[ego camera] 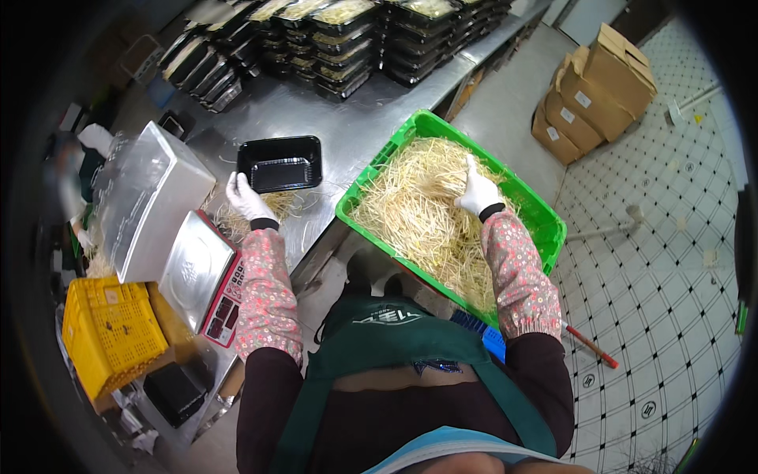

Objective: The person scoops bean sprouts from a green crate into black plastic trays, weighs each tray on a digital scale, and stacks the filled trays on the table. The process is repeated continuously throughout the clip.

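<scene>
A black plastic food tray (pixel 278 163), with nothing inside, is over the steel table. My left hand (pixel 246 198), in a white glove, has its fingers at the tray's lower left corner and seems to grip its rim. To the right, a green plastic crate (pixel 542 228) holds a large heap of bean sprouts (pixel 414 207). My white-gloved right hand (pixel 478 188) rests against the right side of that heap, thumb apart. Some of its fingers are hidden, so any sprouts in its grasp cannot be made out.
A digital scale (pixel 198 266) stands left of my left forearm, beside a clear plastic bin (pixel 160 195) and a yellow crate (pixel 112 332). Filled trays (pixel 343 53) are stacked along the back of the steel table (pixel 284 112). Cardboard boxes (pixel 598 95) stand right. Another person (pixel 89 160) is far left.
</scene>
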